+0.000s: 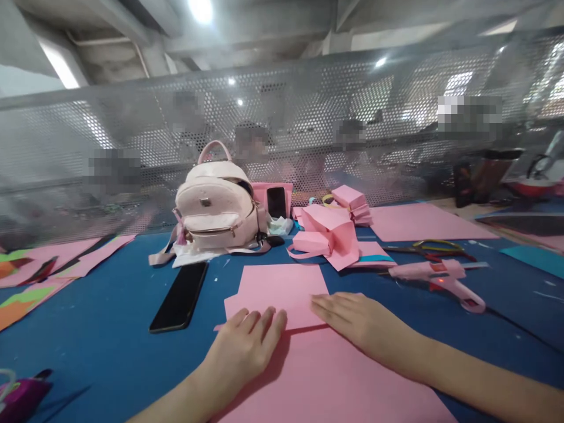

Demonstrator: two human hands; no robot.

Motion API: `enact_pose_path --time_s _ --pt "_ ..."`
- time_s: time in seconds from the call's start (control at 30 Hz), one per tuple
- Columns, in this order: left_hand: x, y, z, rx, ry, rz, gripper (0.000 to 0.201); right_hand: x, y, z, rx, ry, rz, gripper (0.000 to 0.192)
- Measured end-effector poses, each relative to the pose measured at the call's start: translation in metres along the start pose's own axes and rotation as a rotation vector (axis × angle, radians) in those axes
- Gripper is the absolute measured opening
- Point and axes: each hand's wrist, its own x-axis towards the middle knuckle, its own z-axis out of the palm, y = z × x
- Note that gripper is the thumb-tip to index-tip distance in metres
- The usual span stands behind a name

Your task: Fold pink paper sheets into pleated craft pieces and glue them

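Note:
A pink sheet of paper (pixel 282 288) lies in front of me with a folded-looking edge across it; its near part (pixel 335 382) spreads toward me. My left hand (pixel 247 343) rests on that edge from the left, fingers apart and slightly bent, with the thumb hidden. From the right, my right hand (pixel 352 320) lies flat on the paper with its fingers stretched out side by side. Neither hand grips anything that I can see. A pink hot glue gun (pixel 440 276) lies on its side to the right of my right hand. Left of the paper is a black phone (pixel 180 297).
On the blue table (pixel 110 305) a white backpack (pixel 215 205) stands before a perforated metal screen (pixel 299 106). Folded pink paper pieces (pixel 328 229), scissors (pixel 434 247) and a pink sheet (pixel 427 222) lie at the back. Coloured paper (pixel 39 294) is at left; a cord trails right.

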Motion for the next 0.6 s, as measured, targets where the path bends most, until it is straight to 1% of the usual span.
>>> enact_pose_path --time_s 0.07,0.13,0.2,0.27,0.37,0.47,0.53,0.6 --pt "-0.004 -0.003 0.0 -0.005 -0.015 -0.012 0.046 -0.006 -0.002 0.0 0.041 -0.048 0.017 0.05" --pt "-0.002 -0.002 0.0 -0.042 -0.067 -0.026 0.049 -0.007 0.0 -0.002 0.138 -0.115 0.024 0.05" --pt "0.001 0.001 0.0 -0.11 -0.131 -0.008 0.051 -0.007 0.002 -0.002 0.215 -0.162 0.026 0.055" --pt "0.005 0.005 0.002 -0.201 -0.184 0.042 0.057 -0.007 0.005 0.001 0.262 -0.175 0.027 0.056" --pt "0.008 0.008 0.008 -0.307 -0.23 0.091 0.069 -0.009 0.007 0.008 0.32 -0.148 0.034 0.053" --pt "0.007 0.004 0.012 -0.361 -0.244 0.093 0.063 -0.012 0.008 0.014 0.353 -0.141 0.038 0.057" --pt "0.008 -0.003 0.013 -0.417 -0.23 0.09 0.056 -0.014 0.009 0.016 0.379 -0.178 0.038 0.064" --pt "0.009 -0.012 0.011 -0.518 -0.219 0.061 0.05 -0.016 0.011 0.016 0.404 -0.22 0.053 0.07"
